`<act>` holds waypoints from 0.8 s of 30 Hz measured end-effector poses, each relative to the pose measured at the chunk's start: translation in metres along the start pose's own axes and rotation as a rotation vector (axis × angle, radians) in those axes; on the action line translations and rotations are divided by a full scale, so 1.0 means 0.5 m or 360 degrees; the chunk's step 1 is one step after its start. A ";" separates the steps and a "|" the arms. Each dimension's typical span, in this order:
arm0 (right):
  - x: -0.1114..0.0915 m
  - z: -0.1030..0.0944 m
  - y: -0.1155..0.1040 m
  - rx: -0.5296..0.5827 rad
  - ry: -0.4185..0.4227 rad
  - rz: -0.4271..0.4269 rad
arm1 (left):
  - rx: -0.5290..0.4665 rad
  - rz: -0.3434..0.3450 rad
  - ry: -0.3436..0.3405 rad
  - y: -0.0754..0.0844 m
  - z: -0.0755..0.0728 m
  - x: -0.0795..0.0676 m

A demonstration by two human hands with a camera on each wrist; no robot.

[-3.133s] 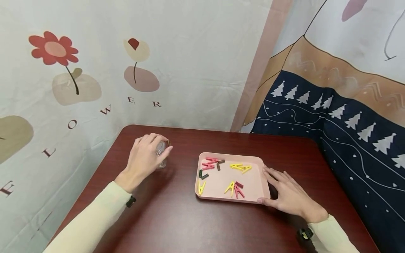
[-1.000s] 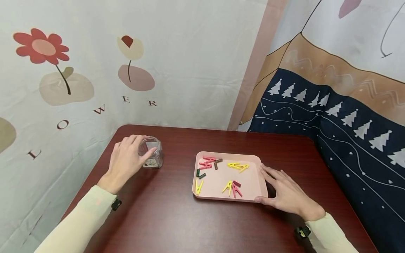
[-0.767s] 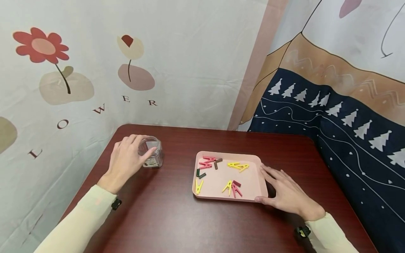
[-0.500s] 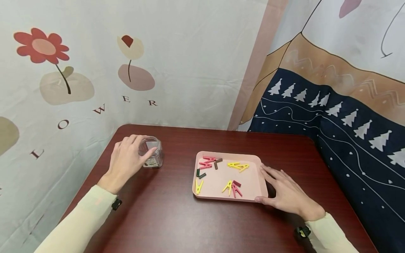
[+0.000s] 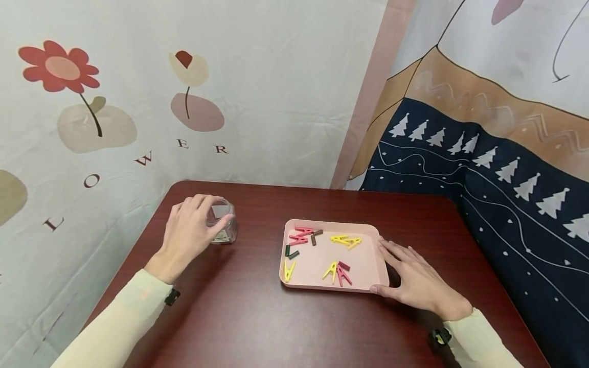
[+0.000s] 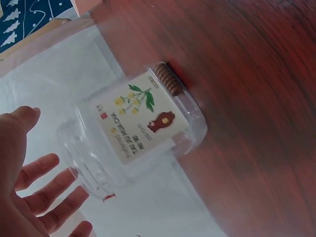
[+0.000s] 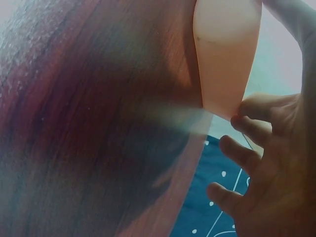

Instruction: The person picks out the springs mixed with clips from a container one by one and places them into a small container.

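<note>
My left hand (image 5: pixel 188 230) is at the mouth of a clear jar (image 5: pixel 228 220) on the left of the table, thumb and fingers spread with nothing between them. In the left wrist view, a small brown ribbed piece like a spring (image 6: pixel 169 79) lies at the bottom of the jar, beside its printed label (image 6: pixel 143 116). My right hand (image 5: pixel 420 282) rests against the right end of a pink tray (image 5: pixel 363 258), fingers at the side and thumb at the near corner. The tray holds pink clothespins (image 5: pixel 299 239), yellow clothespins (image 5: pixel 339 239) and green, red and brown spring-like pieces (image 5: pixel 288 250).
The dark red wooden table (image 5: pixel 257 317) has rounded far corners. A pale curtain (image 5: pixel 276 102) with flower prints hangs behind it, and a navy patterned cloth (image 5: pixel 423 168) is on the right. A gap of table separates jar and tray.
Earlier my left hand pinched a brown spring-like piece over the jar; it has let go. The hand has since shifted left, then slightly right over the jar mouth. My right hand stays at the tray.
</note>
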State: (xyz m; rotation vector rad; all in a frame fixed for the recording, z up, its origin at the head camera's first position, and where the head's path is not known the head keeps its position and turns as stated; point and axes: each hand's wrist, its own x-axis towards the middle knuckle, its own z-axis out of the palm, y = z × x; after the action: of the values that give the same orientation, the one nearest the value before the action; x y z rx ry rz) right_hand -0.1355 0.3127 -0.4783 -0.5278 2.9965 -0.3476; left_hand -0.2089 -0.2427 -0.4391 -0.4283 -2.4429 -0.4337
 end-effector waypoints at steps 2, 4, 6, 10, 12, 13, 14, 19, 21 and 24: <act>0.000 0.000 -0.001 -0.0016 -0.0008 0.0002 | -0.0018 0.0015 0.0005 0.007 0.000 0.001; -0.001 -0.001 -0.002 -0.0040 -0.0014 0.0004 | -0.0027 0.0031 0.0007 0.014 0.001 0.002; -0.002 -0.001 -0.003 -0.0066 -0.0022 0.0005 | -0.0031 0.0051 0.0006 0.021 0.002 0.003; -0.005 -0.002 -0.006 -0.0113 -0.0019 -0.0013 | -0.0050 0.0075 -0.0011 0.035 0.006 0.004; -0.006 -0.002 -0.007 -0.0132 -0.0015 -0.0028 | -0.0054 0.0096 -0.0019 0.041 0.008 0.004; -0.008 -0.002 -0.008 -0.0137 -0.0012 -0.0035 | -0.0052 0.0110 -0.0023 0.045 0.009 0.003; -0.009 -0.001 -0.008 -0.0143 -0.0010 -0.0041 | -0.0050 0.0123 -0.0029 0.048 0.010 0.003; -0.014 0.003 -0.009 -0.0167 -0.0014 -0.0052 | -0.0021 0.0208 -0.0056 0.067 0.018 0.003; -0.016 0.004 -0.009 -0.0172 -0.0015 -0.0049 | -0.0016 0.0246 -0.0068 0.075 0.021 0.004; -0.015 0.005 -0.008 -0.0170 -0.0011 -0.0047 | -0.0012 0.0295 -0.0095 0.085 0.024 0.005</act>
State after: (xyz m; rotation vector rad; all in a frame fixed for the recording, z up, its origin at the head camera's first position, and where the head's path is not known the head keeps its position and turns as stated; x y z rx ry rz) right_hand -0.1268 0.3111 -0.4797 -0.5816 3.0163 -0.1880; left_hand -0.2004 -0.1993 -0.4380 -0.6734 -2.4313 -0.3555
